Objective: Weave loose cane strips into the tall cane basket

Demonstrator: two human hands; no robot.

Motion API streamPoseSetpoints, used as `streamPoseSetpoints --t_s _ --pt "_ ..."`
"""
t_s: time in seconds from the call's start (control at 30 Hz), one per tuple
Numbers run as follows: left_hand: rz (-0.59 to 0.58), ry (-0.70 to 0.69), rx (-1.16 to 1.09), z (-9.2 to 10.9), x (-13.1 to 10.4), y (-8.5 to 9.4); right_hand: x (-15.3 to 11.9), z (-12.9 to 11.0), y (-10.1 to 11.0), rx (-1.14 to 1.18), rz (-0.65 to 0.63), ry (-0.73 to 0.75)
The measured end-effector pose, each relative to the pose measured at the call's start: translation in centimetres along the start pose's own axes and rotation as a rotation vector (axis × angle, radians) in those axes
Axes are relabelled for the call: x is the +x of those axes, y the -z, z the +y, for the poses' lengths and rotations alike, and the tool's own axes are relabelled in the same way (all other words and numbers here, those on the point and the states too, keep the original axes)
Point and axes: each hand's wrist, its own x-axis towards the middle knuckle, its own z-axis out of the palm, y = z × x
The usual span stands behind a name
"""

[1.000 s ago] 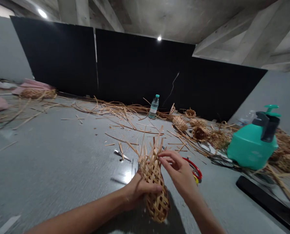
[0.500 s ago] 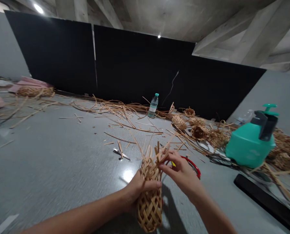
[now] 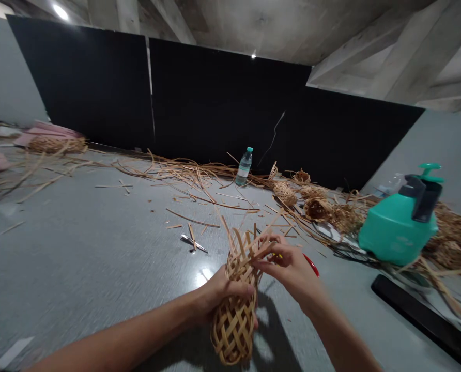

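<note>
A narrow woven basket (image 3: 235,326) of pale flat strips is held up over the near edge of the grey table, its closed end toward me and loose strip ends sticking out at the far end. My left hand (image 3: 225,293) wraps round its middle, thumb across the weave. At the upper right of the basket, the fingertips of my right hand (image 3: 282,262) pinch one strip (image 3: 264,250). Behind the right hand, a red-handled tool (image 3: 311,264) with a bit of yellow is mostly hidden. A small metal clip (image 3: 194,243) lies on the table to the left.
A green spray bottle (image 3: 399,227) stands at right, beyond a long black bar (image 3: 420,318). Several small woven baskets (image 3: 285,194) and a water bottle (image 3: 244,168) are at the back. Loose strips (image 3: 191,173) litter the table before a black partition (image 3: 230,103).
The basket's near end has swung slightly left, and its loose ends have shifted. My right hand has moved a little, covering more of the red-handled tool.
</note>
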Motion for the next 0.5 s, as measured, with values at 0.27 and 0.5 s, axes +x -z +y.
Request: streamPoseSetpoints --t_s 0.27,0.5 --pt "-0.001 0.022 -0.018 0.18 -0.06 -0.08 0.22 -0.51 0.29 -0.133 0.004 0.040" --pt "0.000 0.060 -0.081 0.11 -0.04 0.00 0.20 -0.42 0.41 -0.208 -0.018 0.135"
